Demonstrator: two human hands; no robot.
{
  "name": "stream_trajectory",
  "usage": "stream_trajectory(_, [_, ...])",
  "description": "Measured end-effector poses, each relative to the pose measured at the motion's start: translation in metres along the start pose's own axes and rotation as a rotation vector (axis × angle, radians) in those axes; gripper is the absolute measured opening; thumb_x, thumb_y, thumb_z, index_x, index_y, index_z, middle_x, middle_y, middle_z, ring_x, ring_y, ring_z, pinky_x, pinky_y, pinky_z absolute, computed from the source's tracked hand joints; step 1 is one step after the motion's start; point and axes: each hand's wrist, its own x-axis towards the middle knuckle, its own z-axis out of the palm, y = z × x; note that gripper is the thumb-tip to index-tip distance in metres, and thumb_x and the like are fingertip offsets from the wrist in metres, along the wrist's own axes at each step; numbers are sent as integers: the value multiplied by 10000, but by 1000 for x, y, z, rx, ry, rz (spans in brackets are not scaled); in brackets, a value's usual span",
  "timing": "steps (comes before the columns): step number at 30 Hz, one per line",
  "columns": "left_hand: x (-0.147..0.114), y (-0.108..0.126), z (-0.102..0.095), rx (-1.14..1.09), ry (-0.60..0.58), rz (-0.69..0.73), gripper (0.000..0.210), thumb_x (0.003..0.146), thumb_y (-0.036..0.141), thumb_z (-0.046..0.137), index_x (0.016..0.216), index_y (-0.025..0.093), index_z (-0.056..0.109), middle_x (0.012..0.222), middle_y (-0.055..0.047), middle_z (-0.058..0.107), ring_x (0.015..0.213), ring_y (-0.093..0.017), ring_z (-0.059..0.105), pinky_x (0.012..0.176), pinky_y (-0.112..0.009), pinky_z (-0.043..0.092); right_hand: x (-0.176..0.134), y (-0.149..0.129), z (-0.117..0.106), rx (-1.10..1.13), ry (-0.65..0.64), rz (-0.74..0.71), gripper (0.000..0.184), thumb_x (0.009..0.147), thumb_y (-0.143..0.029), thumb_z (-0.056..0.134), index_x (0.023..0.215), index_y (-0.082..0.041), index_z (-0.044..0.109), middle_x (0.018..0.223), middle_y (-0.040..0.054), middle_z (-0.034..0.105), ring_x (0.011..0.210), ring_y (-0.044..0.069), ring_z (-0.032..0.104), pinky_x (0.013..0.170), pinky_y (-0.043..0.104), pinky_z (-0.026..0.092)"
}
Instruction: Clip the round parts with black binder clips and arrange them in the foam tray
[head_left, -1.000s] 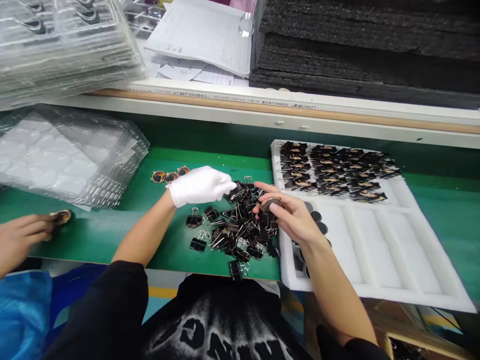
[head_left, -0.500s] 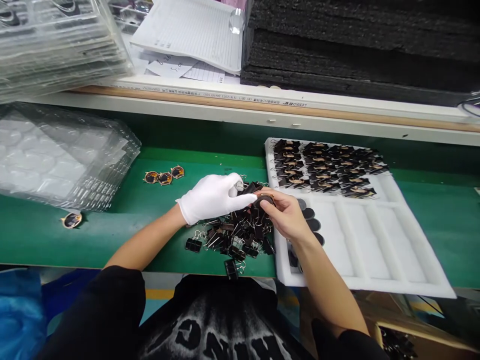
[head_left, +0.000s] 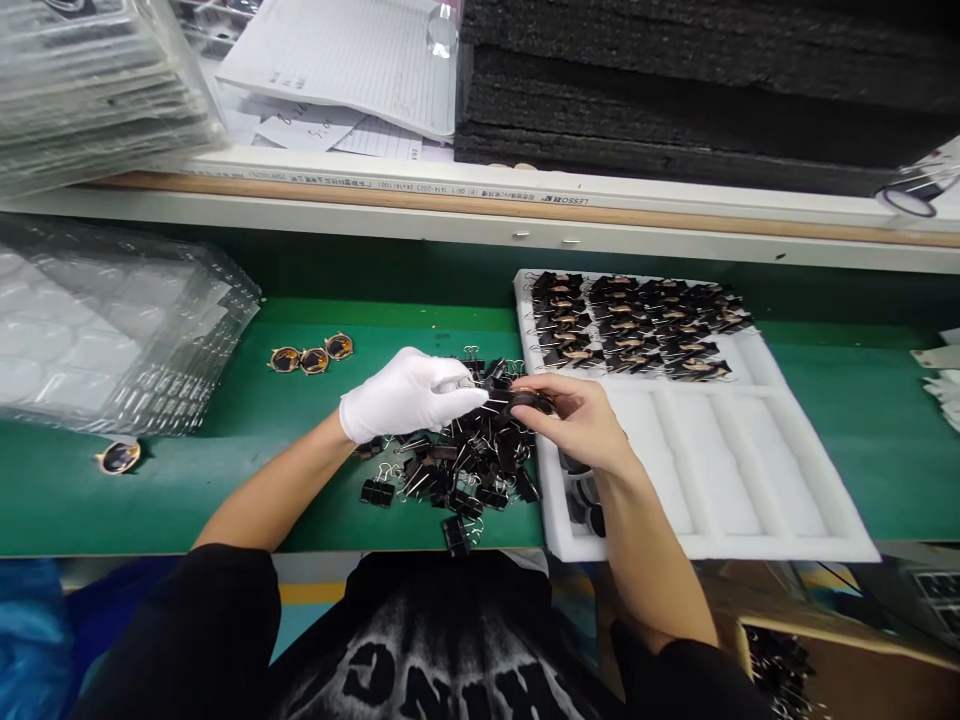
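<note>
Where the two hands are facing each other: a binder clip (head_left: 498, 396) is pointing toward a round dark piece (head_left: 523, 400), both over the 12-to-1 o'clock side of the clip pile (head_left: 480, 460); whether they are touching, the view is not showing clearly.
White glove: the left hand (head_left: 412, 397), at the pile's 10 o'clock, is pinching the binder clip; its grip is standing nearly closed, thumb and fingers sitting close together at the wire end.
Bare hand: the right hand (head_left: 581, 415), toward 3 o'clock, is holding the round dark piece; its grip is spanning just that piece, thumb on the near side and fingers on the far side.
Clips: black ones with silver wires are lying heaped on the green counter (head_left: 300, 490), single ones resting at the heap's 8 and 6 o'clock.
White tray: at 3 o'clock of the pile, the compartmented tray (head_left: 739, 455) is carrying rows of clipped pieces (head_left: 622, 330) at its own 11 o'clock and dark discs (head_left: 581, 500) at its 8 o'clock.
Gold rims: three gold-rimmed pieces (head_left: 314, 361) are lying together at the pile's 10 o'clock, and a single gold-rimmed piece (head_left: 120, 458) is resting well apart at 9 o'clock.
Shelf: black foam sheets (head_left: 675, 100) are standing stacked at 1 o'clock.
</note>
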Motion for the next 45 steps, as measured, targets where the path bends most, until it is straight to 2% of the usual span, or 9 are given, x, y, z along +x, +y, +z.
stream_trajectory(9, [5, -2, 1, 46, -89, -56, 390, 966, 537, 555, 988, 192, 736, 645, 31, 660, 607, -121, 598, 616, -249, 444, -2, 8, 5, -112, 45, -1, 301, 805, -423, 838, 1057, -261, 816, 1076, 61, 807, 978, 269, 763, 866, 447, 620])
stream_trajectory(15, [6, 12, -1, -424, -124, -381, 575, 1045, 586, 332, 1245, 140, 636, 776, -54, 745, 594, -162, 686, 622, -289, 529, 3, 4, 13, -315, 72, -423, 179, 936, -286, 713, 1087, -323, 802, 1090, 41, 806, 984, 250, 766, 843, 448, 618])
stream_trajectory(20, [5, 15, -2, -147, -159, -290, 442, 1039, 522, 395, 1016, 199, 695, 713, -14, 728, 666, -187, 693, 670, -297, 545, 3, 6, 19, -463, -6, -508, 425, 877, -470, 784, 1279, -344, 724, 1379, 85, 691, 1234, 322, 671, 982, 513, 560])
stream_trajectory(22, [2, 14, -1, 16, -118, -200, 395, 1043, 454, 395, 1148, 231, 704, 975, -26, 791, 878, -213, 740, 834, -326, 569, 2, 2, 17, -345, -38, -482, 727, 851, -577, 775, 1491, -310, 557, 1468, 116, 619, 1273, 324, 638, 1058, 516, 527])
stream_trajectory(25, [-4, 16, 4, 196, -90, -57, 410, 1046, 403, 399, 1311, 251, 672, 1316, -42, 727, 1170, -246, 699, 1026, -359, 525, 0, -10, 10, -160, -148, -321, 656, 970, -455, 650, 1570, -297, 437, 1422, 100, 640, 1089, 230, 702, 946, 415, 583])
stream_trajectory(29, [-11, 22, 14, 311, -85, 32, 464, 1060, 417, 367, 1399, 232, 623, 1281, -77, 739, 1111, -254, 719, 979, -376, 549, -5, -24, 0, -132, -296, -121, 701, 899, -364, 753, 1540, -274, 483, 1330, 94, 700, 970, 198, 723, 732, 300, 580])
stream_trajectory(33, [-12, 25, 16, 342, -98, 82, 517, 1043, 440, 419, 1505, 233, 521, 1156, -82, 767, 981, -247, 728, 901, -383, 573, -15, -31, -10, -182, -292, -85, 705, 908, -256, 733, 1559, -261, 463, 1117, 51, 788, 1000, 217, 745, 835, 329, 582])
stream_trajectory(38, [-12, 22, 2, 328, -129, 85, 492, 1036, 435, 439, 1497, 282, 519, 1168, -35, 763, 1039, -234, 715, 952, -375, 568, -27, -33, -78, -413, -131, -179, 380, 913, -202, 688, 1283, -279, 726, 1142, 50, 785, 1010, 240, 741, 904, 410, 583])
stream_trajectory(45, [-12, 14, -15, 388, -131, 55, 447, 1028, 508, 442, 1381, 314, 637, 1368, -27, 705, 1172, -285, 690, 999, -430, 559, -15, 1, -280, -965, 236, 223, 298, 824, -221, 716, 1115, -218, 783, 1021, 72, 797, 950, 276, 727, 892, 381, 549])
